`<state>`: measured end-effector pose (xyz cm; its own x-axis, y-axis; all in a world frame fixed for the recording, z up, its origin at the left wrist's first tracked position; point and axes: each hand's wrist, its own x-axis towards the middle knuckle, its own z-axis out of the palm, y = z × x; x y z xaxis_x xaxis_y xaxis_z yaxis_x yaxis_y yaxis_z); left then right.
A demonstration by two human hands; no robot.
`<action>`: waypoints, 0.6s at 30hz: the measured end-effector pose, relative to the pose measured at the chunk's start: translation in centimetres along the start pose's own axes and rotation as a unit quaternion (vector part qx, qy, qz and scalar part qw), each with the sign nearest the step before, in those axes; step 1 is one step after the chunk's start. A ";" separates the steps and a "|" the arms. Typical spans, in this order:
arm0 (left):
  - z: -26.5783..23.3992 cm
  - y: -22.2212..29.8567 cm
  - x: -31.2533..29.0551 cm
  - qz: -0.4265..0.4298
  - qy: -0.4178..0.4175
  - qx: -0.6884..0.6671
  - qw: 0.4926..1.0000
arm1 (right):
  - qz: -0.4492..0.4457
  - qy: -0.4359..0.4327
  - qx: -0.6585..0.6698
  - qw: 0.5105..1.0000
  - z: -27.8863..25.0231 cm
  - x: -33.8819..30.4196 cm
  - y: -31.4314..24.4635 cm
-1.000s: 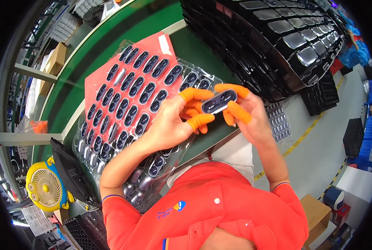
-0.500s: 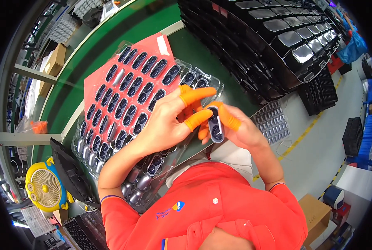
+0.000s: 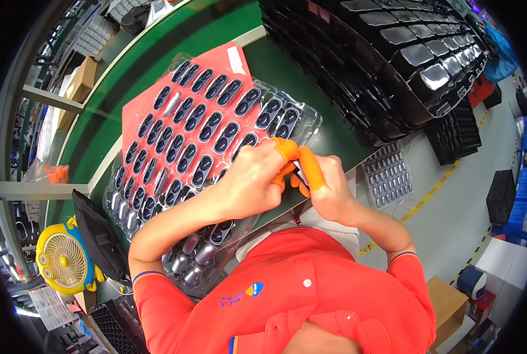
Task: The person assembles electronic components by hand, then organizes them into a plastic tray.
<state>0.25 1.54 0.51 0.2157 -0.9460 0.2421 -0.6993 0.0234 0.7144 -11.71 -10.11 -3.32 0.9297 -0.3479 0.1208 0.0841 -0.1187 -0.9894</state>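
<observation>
Both hands meet over the near right edge of the green bench, with orange finger cots on several fingers. Pinched between them is a small oval earbud case (image 3: 299, 171), mostly hidden by the fingers, with only a thin light and dark strip showing. My left hand (image 3: 256, 176) grips it from the left with bent fingers. From the other side, my right hand (image 3: 332, 187) closes on it with thumb and fingers. Just left of the hands, a clear plastic tray (image 3: 312, 120) bears rows of similar grey cases (image 3: 211, 126), most with their dark two-hollow side up.
Under the tray lies a red sheet (image 3: 134, 112). Tall stacks of black moulded trays (image 3: 358, 76) stand at the back right. A yellow fan (image 3: 64, 262) and a black bag (image 3: 100, 236) are at the left. Another filled tray (image 3: 388, 175) sits lower down, right of the bench.
The case has turned from showing its dark hollows to lying nearly edge-on, mostly covered by fingers. My left fingers have curled in, and both hands have drawn closer together.
</observation>
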 end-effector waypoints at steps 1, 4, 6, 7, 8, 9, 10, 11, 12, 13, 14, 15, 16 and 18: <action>0.4 -0.1 0.0 0.008 0.005 0.005 1.000 | 0.000 -0.002 0.000 1.000 0.0 0.0 0.2; 0.5 -0.1 0.2 0.024 0.016 0.016 0.999 | 0.058 -0.023 0.039 0.997 -0.4 0.2 0.7; -0.3 0.2 0.8 -0.067 -0.027 -0.053 0.996 | 0.111 -0.052 0.130 0.984 -1.4 0.9 0.7; -0.7 0.5 1.1 -0.112 -0.048 -0.087 0.989 | 0.164 -0.078 0.219 0.959 -1.9 1.3 0.6; -1.0 0.9 0.9 -0.113 -0.046 -0.087 0.989 | 0.215 -0.104 0.305 0.922 -2.2 1.5 0.5; -1.4 1.3 0.5 -0.095 -0.040 -0.076 0.992 | 0.215 -0.107 0.304 0.922 -2.1 1.6 0.3; -1.7 1.6 0.1 -0.078 -0.033 -0.065 0.994 | 0.250 -0.101 0.332 0.904 -1.8 1.8 0.1; -1.9 1.8 -0.4 -0.062 -0.026 -0.054 0.996 | 0.284 -0.096 0.358 0.884 -1.2 1.8 -0.2; -1.9 1.6 -1.0 -0.068 -0.021 -0.052 0.996 | 0.320 -0.093 0.384 0.861 -0.7 1.8 -0.3; -2.0 1.3 -1.7 -0.051 -0.013 -0.043 0.998 | 0.322 -0.106 0.384 0.859 -0.3 1.7 -0.2; -2.0 1.0 -2.6 -0.036 -0.003 -0.032 0.999 | 0.323 -0.144 0.354 0.866 0.2 1.5 0.2; -2.3 0.9 -3.6 -0.023 0.007 -0.020 1.000 | 0.322 -0.184 0.323 0.871 0.7 1.2 0.6; -2.5 1.1 -4.7 -0.040 0.019 -0.010 0.999 | 0.318 -0.228 0.293 0.872 1.2 1.1 0.8; -2.6 2.0 -7.2 -0.124 0.023 0.003 0.992 | 0.302 -0.281 0.223 0.883 2.0 1.0 -0.4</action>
<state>-0.93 9.28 1.91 0.4123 -0.9066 0.0898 -0.6245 -0.2095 0.7524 -10.07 -8.53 -2.94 0.8740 0.3096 -0.3746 -0.4715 0.3530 -0.8081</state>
